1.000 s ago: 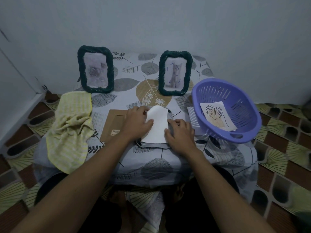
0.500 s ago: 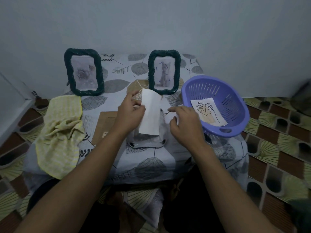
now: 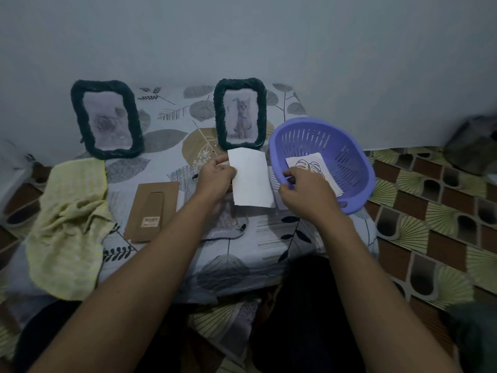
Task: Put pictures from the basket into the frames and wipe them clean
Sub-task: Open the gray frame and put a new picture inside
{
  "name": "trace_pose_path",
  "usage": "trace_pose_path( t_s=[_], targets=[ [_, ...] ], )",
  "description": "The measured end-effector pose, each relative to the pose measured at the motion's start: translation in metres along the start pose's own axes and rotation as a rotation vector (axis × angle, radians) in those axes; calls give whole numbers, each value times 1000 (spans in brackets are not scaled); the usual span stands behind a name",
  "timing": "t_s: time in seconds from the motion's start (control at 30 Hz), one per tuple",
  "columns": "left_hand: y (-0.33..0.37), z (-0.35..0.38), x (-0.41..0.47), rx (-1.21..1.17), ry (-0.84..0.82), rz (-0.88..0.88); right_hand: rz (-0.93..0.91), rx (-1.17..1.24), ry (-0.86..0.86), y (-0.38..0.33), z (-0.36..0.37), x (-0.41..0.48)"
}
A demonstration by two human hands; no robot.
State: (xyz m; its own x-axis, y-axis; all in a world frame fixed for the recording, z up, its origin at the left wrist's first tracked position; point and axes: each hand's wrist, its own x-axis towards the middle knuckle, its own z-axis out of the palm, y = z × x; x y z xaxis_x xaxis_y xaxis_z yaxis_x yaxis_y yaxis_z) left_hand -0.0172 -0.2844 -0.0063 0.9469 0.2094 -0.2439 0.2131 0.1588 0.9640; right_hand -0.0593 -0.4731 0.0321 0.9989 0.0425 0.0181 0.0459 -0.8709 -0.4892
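One white sheet (image 3: 251, 181), blank on the side facing the camera and probably a picture seen from behind, is held upright above the table. Its left edge is pinched between the thumb and curled fingers of the left hand (image 3: 215, 175). The right hand (image 3: 305, 191) hovers just right of the sheet at the near rim of the purple basket (image 3: 359, 184), fingers curled. Whether it has hold of anything, or touches the leaf drawing (image 3: 309, 164) lying in the basket, cannot be told. Below the sheet, on the near side, what looks like a third frame (image 3: 228, 227) lies flat and opened, though it is blurred, and a brown backing board (image 3: 152, 211) lies apart to its left. At the far side stand two dark green frames: the left frame (image 3: 106, 122) shows a faint picture and the right frame (image 3: 240, 114) a cat. A yellow cloth (image 3: 70, 216) is draped over the left edge of the leaf-print table (image 3: 174, 141), with neither hand on it. By the look of things, two frames are filled and the third is midway through loading, the sheet not yet seated and the backing not yet refitted. One drawing lies in the basket, and whether any wiping is done cannot be read.
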Motion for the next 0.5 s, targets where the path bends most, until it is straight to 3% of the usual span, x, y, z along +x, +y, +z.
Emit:
trace_pose_path(
  t_s=[0.23, 0.5],
  targets=[
    [-9, 32, 7, 105, -62, -98, -1, 32, 23, 0, -4, -1],
    [-10, 57, 7, 323, -69, -18, -20, 15, -8, 1, -2, 4]
  ],
)
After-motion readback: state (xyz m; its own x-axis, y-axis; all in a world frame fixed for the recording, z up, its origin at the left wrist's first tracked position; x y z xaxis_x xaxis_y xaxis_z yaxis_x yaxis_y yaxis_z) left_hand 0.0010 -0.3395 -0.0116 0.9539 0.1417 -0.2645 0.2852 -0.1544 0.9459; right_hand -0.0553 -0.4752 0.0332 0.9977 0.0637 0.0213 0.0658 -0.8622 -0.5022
